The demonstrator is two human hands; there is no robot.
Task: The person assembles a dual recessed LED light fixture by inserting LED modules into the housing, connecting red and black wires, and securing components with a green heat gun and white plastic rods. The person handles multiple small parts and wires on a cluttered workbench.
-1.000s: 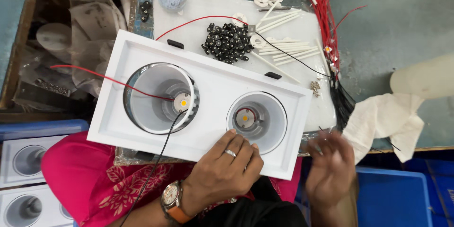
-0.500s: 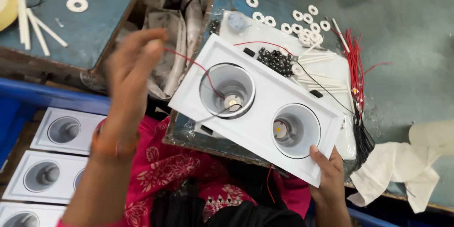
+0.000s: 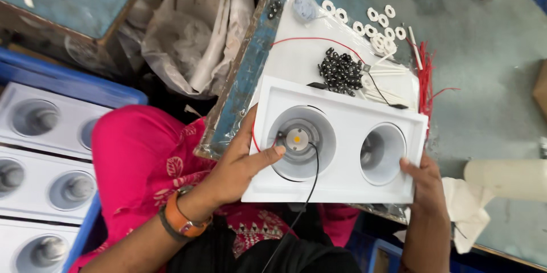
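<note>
A white rectangular twin downlight housing (image 3: pixel 342 113) with two round reflector cups is held over my lap at the table's edge. My left hand (image 3: pixel 242 165) grips its left end, thumb reaching into the left cup beside a small yellow LED chip (image 3: pixel 296 138). My right hand (image 3: pixel 424 185) holds the lower right corner. A red wire (image 3: pixel 310 39) and a black wire (image 3: pixel 313 173) run from the left cup.
On the table lie a pile of small black beads (image 3: pixel 341 71), several white washers (image 3: pixel 379 22), thin white sleeves and a bundle of red wires (image 3: pixel 424 76). A blue crate (image 3: pixel 57 88) of finished white housings stands at the left. A white cloth (image 3: pixel 461 204) hangs at the right.
My left hand came down from the air and took the housing's left end. The housing moved toward me and lies more level; my right hand still holds its right corner.
</note>
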